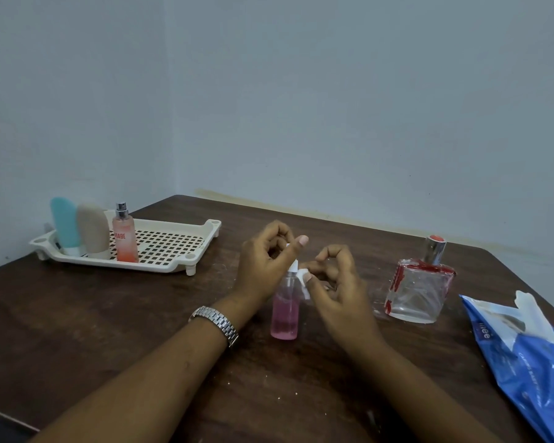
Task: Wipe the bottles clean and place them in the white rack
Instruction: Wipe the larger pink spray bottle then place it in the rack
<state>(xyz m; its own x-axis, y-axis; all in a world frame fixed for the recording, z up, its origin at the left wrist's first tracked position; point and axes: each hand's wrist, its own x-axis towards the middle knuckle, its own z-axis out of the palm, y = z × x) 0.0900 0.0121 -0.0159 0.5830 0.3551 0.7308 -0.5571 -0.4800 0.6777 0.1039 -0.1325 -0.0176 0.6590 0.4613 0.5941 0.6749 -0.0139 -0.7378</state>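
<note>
A small clear bottle of pink liquid point(284, 311) stands upright on the table between my hands. My left hand point(263, 263) pinches its white top with thumb and curled fingers. My right hand point(333, 282) pinches a small white wipe point(303, 279) against the bottle's neck. The white rack point(179, 251) lies at the left and holds a teal bottle point(64, 225), a beige bottle point(93, 230) and a peach spray bottle point(124, 235), all upright. A square glass perfume bottle with red trim point(418, 289) stands to the right of my hands.
A blue wipes packet point(525, 356) lies at the table's right edge with a white wipe sticking out. The dark wooden table point(141, 314) sits in a corner, with walls close behind and to the left.
</note>
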